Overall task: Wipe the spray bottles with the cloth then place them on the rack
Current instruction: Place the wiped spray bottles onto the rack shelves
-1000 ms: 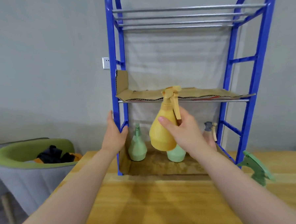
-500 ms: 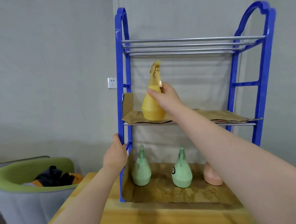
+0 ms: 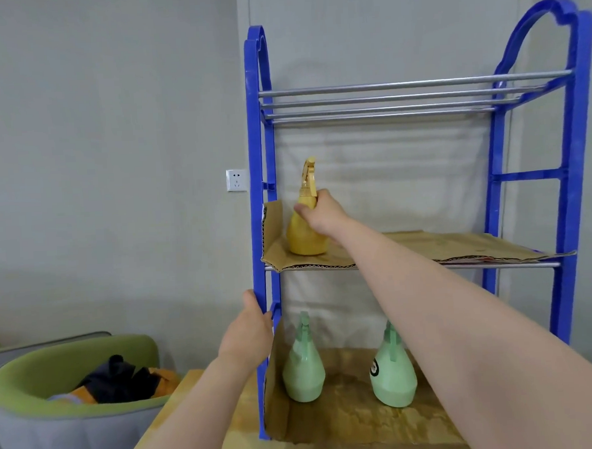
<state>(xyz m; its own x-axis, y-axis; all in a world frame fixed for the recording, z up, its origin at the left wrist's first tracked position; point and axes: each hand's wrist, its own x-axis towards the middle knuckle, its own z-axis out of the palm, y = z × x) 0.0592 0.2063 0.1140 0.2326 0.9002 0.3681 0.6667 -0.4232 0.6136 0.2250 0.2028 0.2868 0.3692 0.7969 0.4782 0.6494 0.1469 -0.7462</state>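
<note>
A yellow spray bottle (image 3: 302, 236) stands upright at the left end of the middle shelf's cardboard liner (image 3: 460, 245) in the blue rack (image 3: 575, 182). My right hand (image 3: 323, 214) is wrapped around the bottle's neck. My left hand (image 3: 247, 336) grips the rack's front left post. Two green spray bottles (image 3: 303, 370) (image 3: 393, 375) stand on the bottom shelf; my right forearm covers the shelf's right part. No cloth is in view.
The rack stands on a wooden table (image 3: 202, 418) against a grey wall. Its top shelf of metal bars (image 3: 384, 99) holds nothing. A green and grey chair (image 3: 41, 423) with dark and orange cloth items sits at lower left. A wall socket (image 3: 236, 180) is left of the rack.
My right hand lifted the yellow bottle from in front of the bottom shelf up to the middle shelf and set it down on the cardboard. My left hand stayed on the post.
</note>
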